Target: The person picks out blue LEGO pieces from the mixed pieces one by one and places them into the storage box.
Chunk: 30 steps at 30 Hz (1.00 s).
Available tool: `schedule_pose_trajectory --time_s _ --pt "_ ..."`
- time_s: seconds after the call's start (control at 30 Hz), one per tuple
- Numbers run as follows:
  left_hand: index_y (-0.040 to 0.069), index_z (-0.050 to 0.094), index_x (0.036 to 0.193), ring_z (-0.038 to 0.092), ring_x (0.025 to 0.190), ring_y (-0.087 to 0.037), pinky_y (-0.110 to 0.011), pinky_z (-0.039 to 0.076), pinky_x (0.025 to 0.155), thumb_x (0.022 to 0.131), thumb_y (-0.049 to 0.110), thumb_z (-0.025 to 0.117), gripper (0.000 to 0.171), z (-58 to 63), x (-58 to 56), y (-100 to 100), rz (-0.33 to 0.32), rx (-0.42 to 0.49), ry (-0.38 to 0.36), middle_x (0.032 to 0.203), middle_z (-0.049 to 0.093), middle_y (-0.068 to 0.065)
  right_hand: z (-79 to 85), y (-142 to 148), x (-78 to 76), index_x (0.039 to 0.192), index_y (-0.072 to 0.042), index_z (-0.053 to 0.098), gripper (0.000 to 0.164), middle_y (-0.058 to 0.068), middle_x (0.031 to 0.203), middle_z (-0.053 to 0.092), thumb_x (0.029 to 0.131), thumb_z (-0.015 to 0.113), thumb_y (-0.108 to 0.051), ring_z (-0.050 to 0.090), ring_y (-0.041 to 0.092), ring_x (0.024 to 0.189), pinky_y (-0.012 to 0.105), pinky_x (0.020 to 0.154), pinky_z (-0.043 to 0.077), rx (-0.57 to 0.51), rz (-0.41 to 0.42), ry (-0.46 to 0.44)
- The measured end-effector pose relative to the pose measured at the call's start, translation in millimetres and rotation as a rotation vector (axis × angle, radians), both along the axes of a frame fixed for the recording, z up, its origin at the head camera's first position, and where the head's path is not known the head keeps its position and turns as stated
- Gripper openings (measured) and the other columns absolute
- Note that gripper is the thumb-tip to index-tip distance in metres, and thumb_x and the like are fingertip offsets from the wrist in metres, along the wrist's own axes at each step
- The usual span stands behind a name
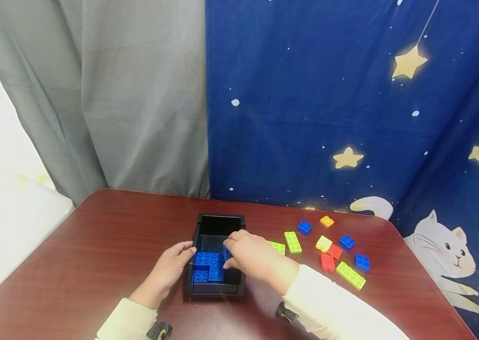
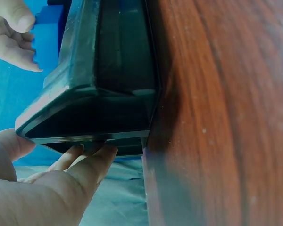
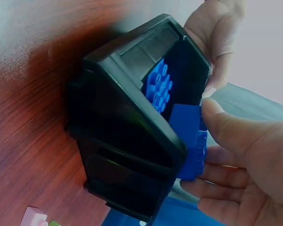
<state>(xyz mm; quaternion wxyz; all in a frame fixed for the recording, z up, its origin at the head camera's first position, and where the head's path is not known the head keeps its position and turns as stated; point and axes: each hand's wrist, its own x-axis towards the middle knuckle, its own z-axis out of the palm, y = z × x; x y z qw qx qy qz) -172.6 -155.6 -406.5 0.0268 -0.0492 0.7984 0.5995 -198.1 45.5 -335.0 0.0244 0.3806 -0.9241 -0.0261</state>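
Right hand (image 1: 256, 259) pinches blue brick (image 3: 185, 123), long axis seemingly 12-to-6, at mouth of black bin (image 1: 222, 292); other blue bricks (image 1: 216, 272) inside lie at 8 o'clock. Left hand (image 1: 167, 269) grips bin's 9-o'clock wall.

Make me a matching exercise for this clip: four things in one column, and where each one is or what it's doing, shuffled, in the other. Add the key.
Column one
1. Left hand
2. Right hand
3. Black bin
4. Orange brick

Column two
A. Loose on the table, near its far edge
B. Pinches a blue brick
C. Has blue bricks inside it
D. Holds the bin's left side

Right pairs: 1-D, 2-B, 3-C, 4-A
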Motion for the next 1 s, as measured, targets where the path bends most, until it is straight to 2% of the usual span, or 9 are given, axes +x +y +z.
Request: schedule_pose_trajectory --time_s 0.37,0.63,0.83,1.0 --pt "-0.01 0.046 0.136 0.041 0.13 -0.045 -0.058 0.035 0.106 0.099 0.019 0.048 0.047 0.6 0.7 0.4 -0.001 0.0 0.01 0.139 0.045 -0.03 -1.1 -4.6 -3.3 0.108 -0.01 0.073 0.039 0.001 0.1 0.068 0.082 0.074 -0.039 0.059 0.013 0.091 0.021 0.079 0.054 0.059 0.026 0.016" --pt "-0.012 0.047 0.133 0.047 0.125 -0.044 -0.056 0.04 0.102 0.099 0.022 0.048 0.048 -4.9 -2.1 0.7 0.003 -0.003 0.038 0.135 0.049 -0.032 -1.5 -12.6 -9.5 0.101 -0.014 0.075 0.035 -0.001 0.095 0.068 0.077 0.079 -0.039 0.06 0.013 0.087 0.026 0.074 0.056 0.111 -0.005 -0.01" --pt "-0.012 0.046 0.134 0.044 0.128 -0.044 -0.056 0.037 0.105 0.099 0.018 0.048 0.046 -1.3 -1.2 1.0 0.005 0.012 0.016 0.137 0.047 -0.031 -3.5 -20.2 -14.3 0.092 -0.015 0.076 0.03 -0.002 0.087 0.068 0.075 0.08 -0.039 0.06 0.012 0.08 0.026 0.07 0.056 0.154 -0.042 -0.039" --pt "-0.011 0.047 0.134 0.042 0.13 -0.044 -0.057 0.036 0.106 0.1 0.018 0.048 0.045 -1.3 -1.2 0.3 0.007 -0.002 0.011 0.138 0.047 -0.031 -3.9 -25.8 -16.1 0.093 -0.015 0.077 0.032 -0.003 0.078 0.068 0.074 0.081 -0.04 0.057 0.01 0.07 0.024 0.062 0.055 0.195 -0.069 -0.055"
